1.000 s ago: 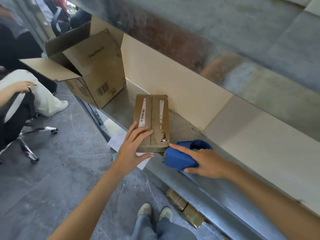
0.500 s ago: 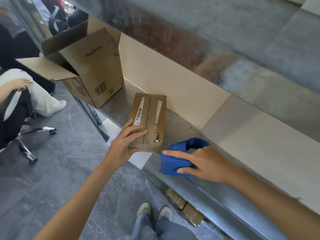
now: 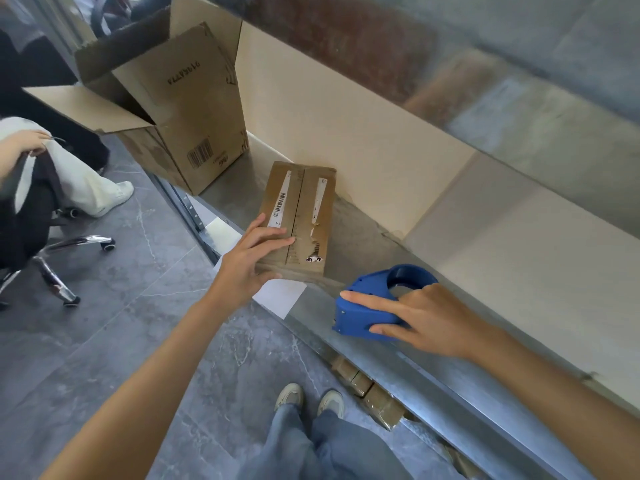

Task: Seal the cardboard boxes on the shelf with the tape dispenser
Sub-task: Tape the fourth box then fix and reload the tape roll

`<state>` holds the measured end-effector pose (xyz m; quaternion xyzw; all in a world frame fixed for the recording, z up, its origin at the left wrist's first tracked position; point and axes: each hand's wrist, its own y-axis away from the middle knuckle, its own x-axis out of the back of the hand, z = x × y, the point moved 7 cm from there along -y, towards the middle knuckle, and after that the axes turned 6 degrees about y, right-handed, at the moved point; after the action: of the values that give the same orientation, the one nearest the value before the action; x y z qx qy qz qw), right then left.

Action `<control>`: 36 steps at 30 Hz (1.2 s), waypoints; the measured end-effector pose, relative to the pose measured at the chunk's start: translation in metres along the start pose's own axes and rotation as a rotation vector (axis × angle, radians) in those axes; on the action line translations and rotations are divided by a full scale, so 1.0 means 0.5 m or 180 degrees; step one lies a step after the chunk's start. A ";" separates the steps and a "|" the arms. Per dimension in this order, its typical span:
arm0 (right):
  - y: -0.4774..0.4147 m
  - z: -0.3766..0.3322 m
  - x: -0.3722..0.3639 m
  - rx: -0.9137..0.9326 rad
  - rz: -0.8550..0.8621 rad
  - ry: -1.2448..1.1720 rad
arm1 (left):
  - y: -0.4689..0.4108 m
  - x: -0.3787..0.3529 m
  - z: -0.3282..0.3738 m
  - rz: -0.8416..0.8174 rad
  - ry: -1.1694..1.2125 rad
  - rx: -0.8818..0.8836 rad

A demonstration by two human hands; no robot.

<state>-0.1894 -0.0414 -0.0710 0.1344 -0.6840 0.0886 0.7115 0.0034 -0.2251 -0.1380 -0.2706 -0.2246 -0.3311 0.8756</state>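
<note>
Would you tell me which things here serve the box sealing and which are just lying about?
Job: small box under left hand; blue tape dispenser in right hand; large open box.
Lying about: white paper sheet; office chair; brown packets below the shelf.

The metal shelf is grey and dull, backed by a cream panel. At its far left end stands a large cardboard box, top flaps open, a barcode on its side. Near the middle lies a small flat cardboard box, flaps closed, with torn white label strips. To its right, apart from it and near the front edge, sits a blue tape dispenser.
</note>
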 end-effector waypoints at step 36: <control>0.009 0.053 -0.035 -0.0160 -0.0067 -0.0187 | 0.002 -0.004 0.007 -0.0135 0.0315 0.0182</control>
<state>-0.2168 -0.0443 -0.0872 0.1262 -0.7051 0.0599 0.6952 0.0019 -0.2214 -0.1368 -0.2239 -0.1961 -0.3559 0.8859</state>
